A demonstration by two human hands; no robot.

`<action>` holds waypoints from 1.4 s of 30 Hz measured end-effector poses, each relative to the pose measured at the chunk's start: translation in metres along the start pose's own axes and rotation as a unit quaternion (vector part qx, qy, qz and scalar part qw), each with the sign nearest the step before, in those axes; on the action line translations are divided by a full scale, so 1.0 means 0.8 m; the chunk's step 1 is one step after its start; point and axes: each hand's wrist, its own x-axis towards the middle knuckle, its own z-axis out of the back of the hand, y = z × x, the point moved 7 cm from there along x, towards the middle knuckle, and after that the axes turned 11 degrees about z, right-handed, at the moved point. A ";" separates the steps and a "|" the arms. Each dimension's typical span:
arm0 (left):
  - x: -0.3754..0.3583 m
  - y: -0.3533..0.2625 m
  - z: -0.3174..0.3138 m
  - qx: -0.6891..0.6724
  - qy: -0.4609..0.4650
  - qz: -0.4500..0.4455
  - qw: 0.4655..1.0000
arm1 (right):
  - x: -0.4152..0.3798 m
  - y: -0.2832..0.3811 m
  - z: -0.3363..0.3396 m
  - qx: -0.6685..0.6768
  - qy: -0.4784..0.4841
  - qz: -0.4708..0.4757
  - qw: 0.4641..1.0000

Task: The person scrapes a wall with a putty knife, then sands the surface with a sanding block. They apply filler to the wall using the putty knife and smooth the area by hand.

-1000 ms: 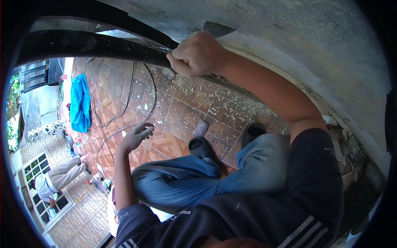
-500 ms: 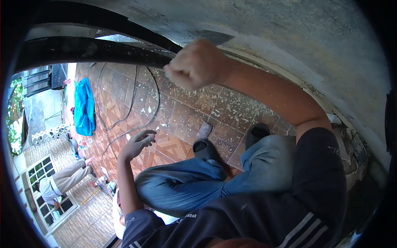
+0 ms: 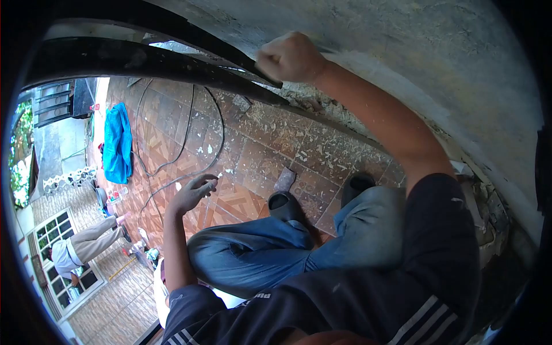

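Note:
Close to the grey wall (image 3: 414, 52), my right hand (image 3: 293, 57) is closed in a fist beside the ends of the dark bars (image 3: 155, 60). Whatever the fist holds is too hidden to make out. My left hand (image 3: 194, 194) hangs over the tiled floor with its fingers apart and nothing in it. Below the right arm, pale flakes lie scattered over the brown tiles (image 3: 261, 149).
A small block (image 3: 285, 179) lies by my dark slippers (image 3: 286, 206). A black cable (image 3: 221, 129) loops across the floor near a blue cloth (image 3: 117, 144). Another person (image 3: 86, 241) stands by a window at the lower left. Rubble (image 3: 491, 213) lies along the wall.
My right hand has moved up and slightly right, and a blade-like dark shape by it no longer shows. The bars now reach further right in view. My left hand has barely moved.

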 end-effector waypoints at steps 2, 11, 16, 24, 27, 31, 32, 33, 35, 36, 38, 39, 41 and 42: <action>-0.004 -0.013 0.003 -0.008 -0.012 -0.026 1.000 | -0.008 -0.016 -0.003 -0.015 0.019 -0.028 0.999; -0.003 -0.017 0.004 -0.009 -0.012 -0.021 1.000 | 0.021 0.027 0.002 -0.029 -0.016 0.042 0.999; -0.006 -0.003 -0.001 0.001 0.011 -0.043 0.999 | 0.020 0.078 0.016 0.022 -0.061 0.070 0.995; -0.016 -0.017 0.006 -0.027 -0.026 -0.029 0.999 | -0.031 -0.003 -0.010 0.003 0.033 -0.014 0.999; -0.024 -0.022 0.000 -0.022 -0.002 -0.061 0.998 | 0.004 0.074 0.001 0.047 0.004 0.067 0.997; -0.010 0.002 0.006 -0.017 0.006 0.003 1.000 | 0.034 0.099 0.015 0.009 -0.037 0.117 0.992; -0.008 -0.006 0.008 -0.016 0.000 -0.005 1.000 | 0.023 0.062 0.005 -0.002 -0.025 0.094 0.995; -0.008 -0.011 0.009 -0.015 -0.006 -0.014 1.000 | 0.015 0.040 -0.004 -0.013 -0.013 0.071 0.997; -0.008 -0.015 0.006 -0.017 -0.014 -0.026 0.999 | 0.015 0.041 -0.004 0.013 -0.020 0.074 0.997; -0.011 -0.016 0.003 -0.014 -0.012 -0.024 1.000 | 0.012 0.046 -0.007 0.034 -0.021 0.060 0.997; -0.011 -0.011 0.001 -0.014 -0.003 -0.011 1.000 | 0.016 0.069 -0.002 0.073 -0.017 0.049 0.996; -0.010 0.000 0.002 -0.014 0.003 0.003 1.000 | 0.025 0.088 0.009 0.053 -0.030 0.070 0.996; -0.004 0.014 0.005 -0.023 0.015 0.019 0.999 | 0.042 0.115 0.025 0.008 -0.048 0.120 0.992; -0.004 0.013 0.005 -0.019 0.010 0.020 1.000 | 0.034 0.093 0.020 0.068 -0.072 0.114 0.989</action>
